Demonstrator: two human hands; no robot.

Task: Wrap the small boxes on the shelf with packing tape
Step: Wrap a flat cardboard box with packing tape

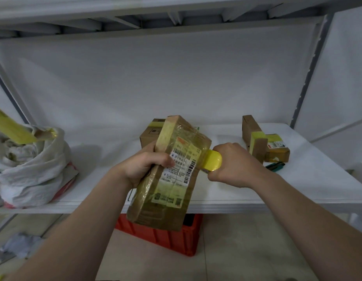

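A brown cardboard box (pixel 168 195) with a white shipping label and yellowish tape bands is held tilted above the shelf's front edge. My left hand (pixel 145 163) grips its left side, thumb on the label. My right hand (pixel 234 165) holds a yellow tape roll (pixel 212 160) pressed against the box's right edge, with a tape strip running onto the box. Behind it another brown box (pixel 149 134) with yellow tape sits on the white shelf (pixel 297 185). Two small taped boxes (pixel 255 138) (pixel 277 149) rest at the right.
A white sack (pixel 32 169) stuffed with scraps stands on the shelf's left end. A dark green cutter (pixel 275 165) lies near the right boxes. A red crate (pixel 165 236) sits on the floor under the shelf. Grey shelf uprights (pixel 310 74) flank both sides.
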